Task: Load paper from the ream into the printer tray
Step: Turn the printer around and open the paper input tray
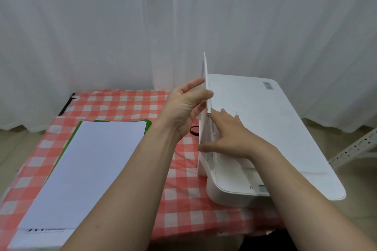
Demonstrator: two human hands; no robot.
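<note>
Ream (85, 169) lay flat near desk's (183, 220) left edge, long axis running front to back, well apart from both hands. L hand (183, 106) pinched the raised tray flap (205, 79) at the printer's (265, 128) left side, fingers closed on it. R hand (230, 136) rested spread, gripping nothing, at the slot just beside. L hand nearer the ream.

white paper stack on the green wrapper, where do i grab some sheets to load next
Take the white paper stack at its right long edge, coming from the right: that edge faces the white printer, lies free on the checked tablecloth, and lets fingers slide under a few sheets.
</note>
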